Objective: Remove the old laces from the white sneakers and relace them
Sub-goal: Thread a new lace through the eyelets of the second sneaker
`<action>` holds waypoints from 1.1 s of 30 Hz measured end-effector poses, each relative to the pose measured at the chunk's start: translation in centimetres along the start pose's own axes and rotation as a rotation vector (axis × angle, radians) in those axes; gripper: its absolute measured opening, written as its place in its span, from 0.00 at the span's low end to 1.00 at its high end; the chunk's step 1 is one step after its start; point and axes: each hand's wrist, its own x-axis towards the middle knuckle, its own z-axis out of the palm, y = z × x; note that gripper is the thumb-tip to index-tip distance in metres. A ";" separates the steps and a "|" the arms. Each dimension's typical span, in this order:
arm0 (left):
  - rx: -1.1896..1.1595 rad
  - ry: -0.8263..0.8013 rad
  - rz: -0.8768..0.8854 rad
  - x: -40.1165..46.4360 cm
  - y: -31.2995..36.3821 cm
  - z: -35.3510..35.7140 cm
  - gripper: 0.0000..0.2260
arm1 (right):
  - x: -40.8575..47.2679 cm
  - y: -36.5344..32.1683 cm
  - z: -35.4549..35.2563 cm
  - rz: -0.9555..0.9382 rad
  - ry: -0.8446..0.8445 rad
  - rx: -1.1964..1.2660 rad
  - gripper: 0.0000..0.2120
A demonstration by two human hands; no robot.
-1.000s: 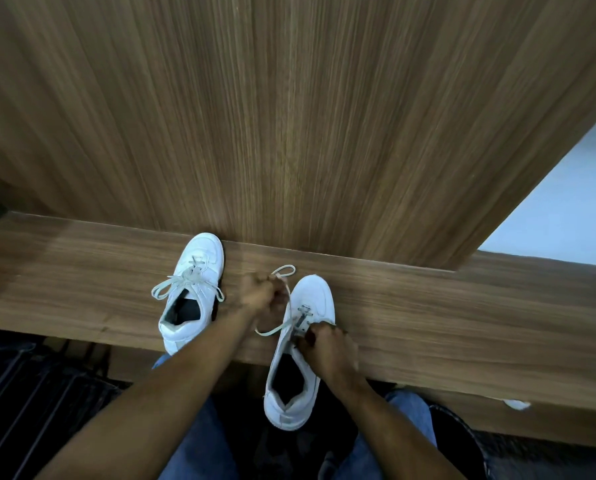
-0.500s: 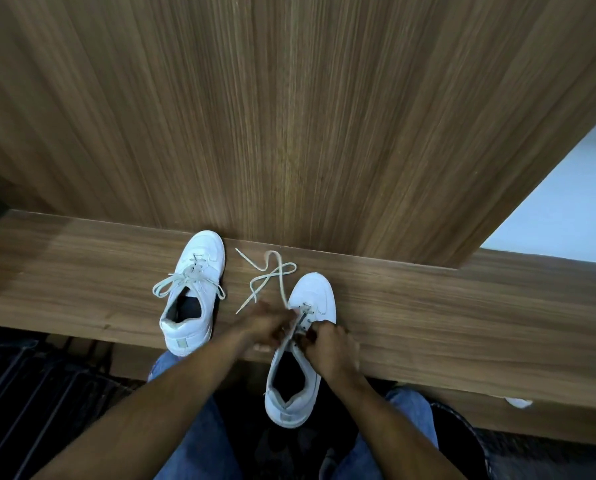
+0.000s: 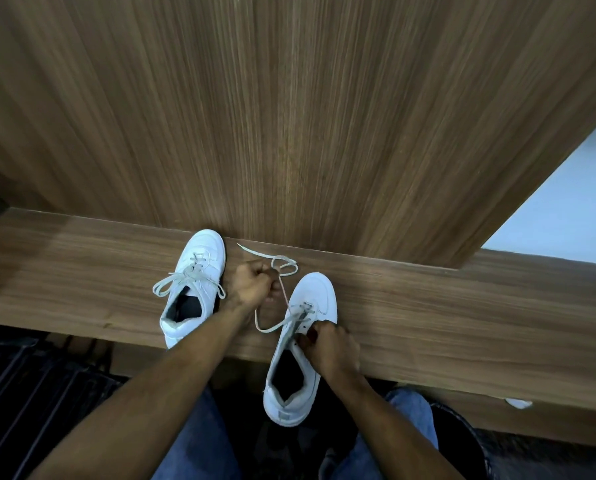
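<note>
Two white sneakers stand on a narrow wooden ledge (image 3: 462,306), toes to the wall. The left sneaker (image 3: 199,271) is fully laced, its bow ends hanging loose. The right sneaker (image 3: 307,334) hangs its heel over the ledge's front edge, with most eyelets bare. My left hand (image 3: 253,284) grips its pale lace (image 3: 284,268) between the two shoes; the lace loops beyond my fist and slack curves back to the front eyelets. My right hand (image 3: 327,344) pinches the sneaker's right eyelet edge near the tongue.
A tall wood-grain panel (image 3: 289,116) rises directly behind the ledge. A pale wall (image 3: 566,209) shows at the right. Below the ledge are my jeans-clad knees (image 3: 199,438), a dark slatted surface (image 3: 29,393) at the left, and a small white object (image 3: 518,403) at the right.
My left hand has moved from the sneaker's eyelets up and left toward the wall, drawing the lace out. The right hand has stayed on the sneaker.
</note>
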 end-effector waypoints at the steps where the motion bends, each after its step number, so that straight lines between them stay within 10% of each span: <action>1: 0.041 0.034 -0.002 0.2 -0.5 -0.2 0.12 | 0.0 0.0 0.0 0.002 0.001 0.000 0.17; 6: 0.635 0.117 -0.029 -0.2 -3.5 -1.0 0.10 | -0.1 0.1 0.0 -0.010 0.009 0.023 0.15; 12: 1.064 -0.228 0.421 -0.5 -5.8 0.2 0.10 | -0.3 0.0 -0.3 -0.005 0.008 0.035 0.14; 20: 0.573 -0.416 0.181 0.6 -3.7 1.2 0.13 | 0.3 0.4 -0.6 0.084 -0.140 0.252 0.17; 33: 0.507 -0.538 0.637 0.1 11.0 1.1 0.06 | 4.2 -2.8 -9.3 0.042 -0.092 1.122 0.07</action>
